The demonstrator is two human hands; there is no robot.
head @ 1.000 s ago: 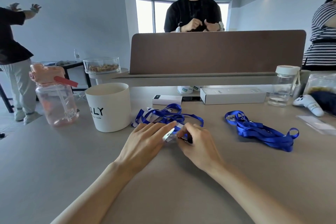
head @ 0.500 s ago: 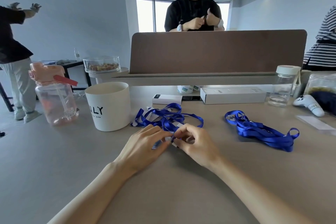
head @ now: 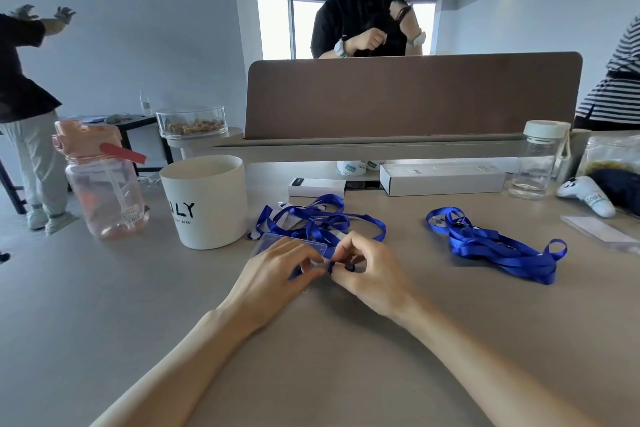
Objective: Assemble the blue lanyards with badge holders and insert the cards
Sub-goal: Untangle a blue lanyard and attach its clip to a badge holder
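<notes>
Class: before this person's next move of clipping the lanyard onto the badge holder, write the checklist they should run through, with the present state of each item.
1. Badge holder in the left hand: ok, the fingers rest on the clear sleeve.
2. Lanyard end pinched in the right hand: ok, blue strap shows between the fingers.
3. Clip lined up with the holder's slot: cannot tell, the fingers hide it.
4. Working strap free of the tangled lanyards behind: not ok, it still runs into the pile.
5. Spare lanyards apart on the right: ok.
6. Card ready to insert: cannot tell.
</notes>
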